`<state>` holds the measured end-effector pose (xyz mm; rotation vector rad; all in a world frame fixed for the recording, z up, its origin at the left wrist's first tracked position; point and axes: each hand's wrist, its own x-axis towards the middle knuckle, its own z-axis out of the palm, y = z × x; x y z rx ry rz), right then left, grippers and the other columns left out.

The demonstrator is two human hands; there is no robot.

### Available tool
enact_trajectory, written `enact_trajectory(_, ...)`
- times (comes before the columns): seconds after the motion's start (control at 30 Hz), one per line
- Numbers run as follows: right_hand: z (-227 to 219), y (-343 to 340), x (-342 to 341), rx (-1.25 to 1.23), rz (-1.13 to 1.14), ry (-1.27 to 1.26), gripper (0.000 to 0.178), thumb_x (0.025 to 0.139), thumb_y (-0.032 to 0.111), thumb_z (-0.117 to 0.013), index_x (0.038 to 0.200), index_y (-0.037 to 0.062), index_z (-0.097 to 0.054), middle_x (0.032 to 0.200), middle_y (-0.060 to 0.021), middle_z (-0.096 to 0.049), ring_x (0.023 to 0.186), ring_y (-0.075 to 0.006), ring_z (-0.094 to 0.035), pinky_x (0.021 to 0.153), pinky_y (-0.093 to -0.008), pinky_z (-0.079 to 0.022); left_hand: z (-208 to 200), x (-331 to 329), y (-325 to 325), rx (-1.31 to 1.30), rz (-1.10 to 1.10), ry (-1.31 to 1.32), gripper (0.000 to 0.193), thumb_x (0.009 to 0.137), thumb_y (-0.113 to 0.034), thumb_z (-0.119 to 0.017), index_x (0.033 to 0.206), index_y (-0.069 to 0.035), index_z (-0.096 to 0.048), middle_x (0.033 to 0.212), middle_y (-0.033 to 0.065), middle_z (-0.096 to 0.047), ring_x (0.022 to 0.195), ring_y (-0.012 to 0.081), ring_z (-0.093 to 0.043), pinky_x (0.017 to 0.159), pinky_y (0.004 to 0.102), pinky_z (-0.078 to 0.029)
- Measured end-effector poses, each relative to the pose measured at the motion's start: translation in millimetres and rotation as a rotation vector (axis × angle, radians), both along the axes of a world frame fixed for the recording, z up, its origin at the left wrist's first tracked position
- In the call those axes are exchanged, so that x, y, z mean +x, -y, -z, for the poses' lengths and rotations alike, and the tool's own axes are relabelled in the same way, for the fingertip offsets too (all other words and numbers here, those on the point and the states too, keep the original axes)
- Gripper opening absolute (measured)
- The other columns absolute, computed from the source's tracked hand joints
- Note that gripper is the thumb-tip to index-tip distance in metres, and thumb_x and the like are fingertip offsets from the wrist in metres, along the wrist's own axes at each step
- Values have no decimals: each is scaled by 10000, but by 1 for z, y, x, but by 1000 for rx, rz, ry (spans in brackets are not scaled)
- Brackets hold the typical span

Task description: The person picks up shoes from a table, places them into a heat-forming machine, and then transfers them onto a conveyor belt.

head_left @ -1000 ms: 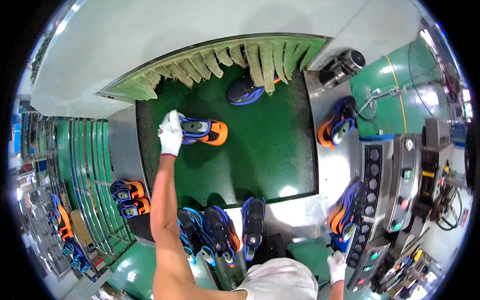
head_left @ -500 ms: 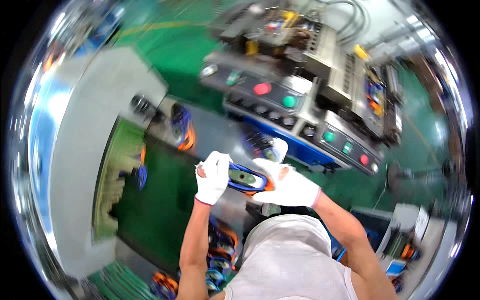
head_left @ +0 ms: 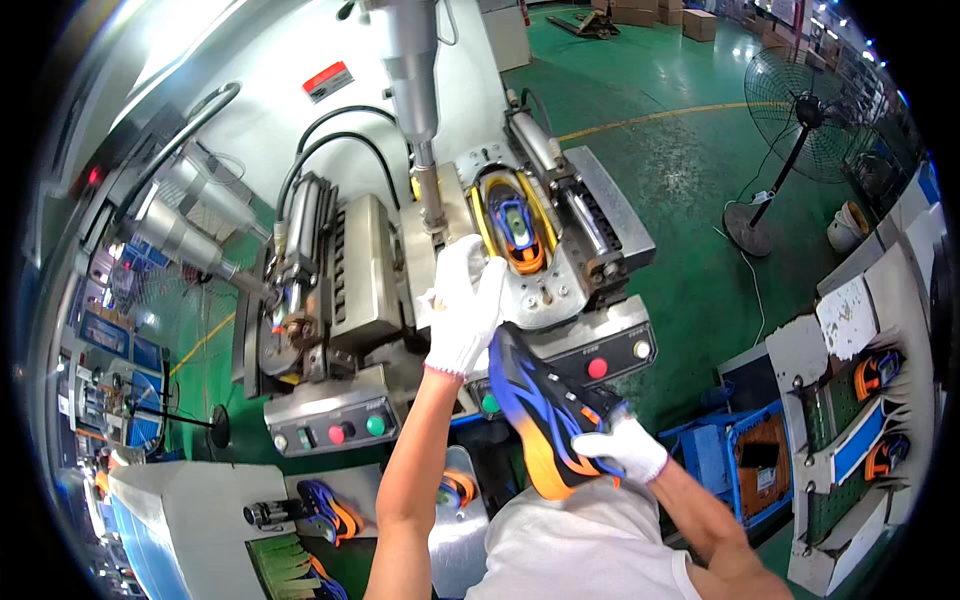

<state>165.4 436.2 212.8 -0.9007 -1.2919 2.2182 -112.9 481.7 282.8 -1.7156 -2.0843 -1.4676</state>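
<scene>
In my right hand (head_left: 625, 448), gloved in white, is a sports shoe (head_left: 540, 405) with a black and blue upper and a sole fading from blue to orange. My fingers grip it by the heel and collar, and its toe points away toward the machine. My left hand (head_left: 462, 310), also white-gloved, reaches up to the pressing machine (head_left: 545, 310) with thumb and fingers apart, holding nothing. Its fingertips are beside a second shoe (head_left: 517, 225), which sits opening-up between yellow pads in the machine's right station. Whether those fingertips touch the machine cannot be made out.
Control panels with red and green buttons (head_left: 597, 368) line the machine's front. A vertical cylinder (head_left: 405, 80) hangs over it. Another shoe (head_left: 330, 510) lies on the conveyor at lower left. A blue crate (head_left: 700, 465), a rack (head_left: 815, 440) and a standing fan (head_left: 805, 110) are on the right.
My view has swung onto the machine. The shoe, earlier between both hands, is now in my right hand alone. My left hand has let go and moved forward to the machine's right station.
</scene>
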Motion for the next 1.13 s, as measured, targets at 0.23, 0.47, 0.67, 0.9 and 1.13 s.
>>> enact_trajectory(0.23, 10, 6, 93, -310, 452, 43, 640, 764, -25, -777, 1367, -16, -561, 1076, -49, -681, 807, -104, -628, 700, -279, -547, 118, -39, -193, -547, -408, 360, 743, 750, -453, -797, 1235, 66, -580, 1230, 286, -666, 1143, 383, -668, 1010, 414, -506)
enact_trajectory(0.47, 16, -1, 108, -460, 549, 157, 151, 793, -22, -691, 942, -38, -675, 765, -84, -668, 563, -150, -614, 499, -292, -482, 138, -93, -243, -616, -208, 696, 189, 730, -81, -836, 794, -27, -666, 735, 73, -657, 564, 170, -596, 514, 323, -499)
enact_trajectory(0.67, -3, -54, 52, -188, 623, 23, 514, 785, -73, -725, 1276, -5, -590, 937, -74, -696, 783, -176, -697, 747, -324, -589, 94, -127, -151, -346, 90, 992, 227, 802, -125, -803, 987, -22, -722, 894, 52, -722, 759, 126, -644, 702, 296, -532)
enact_trajectory(0.9, -35, -183, -71, 138, 345, 26, 182, 836, 22, -795, 972, -13, -678, 942, -74, -708, 754, -137, -671, 684, -303, -570, 15, -39, 71, -327, -70, 923, 347, 778, -160, -798, 1077, -8, -710, 849, 1, -711, 767, 75, -607, 724, 273, -524)
enact_trajectory(1.13, 60, -355, -285, 1256, -88, 938, 424, 803, 252, -801, 1134, 10, -692, 1057, -223, -753, 910, -353, -744, 772, -422, -608, 10, 3, 268, -520, -310, 966, 610, 729, -18, -729, 1336, -60, -673, 1123, 68, -735, 1030, 174, -670, 956, 347, -531)
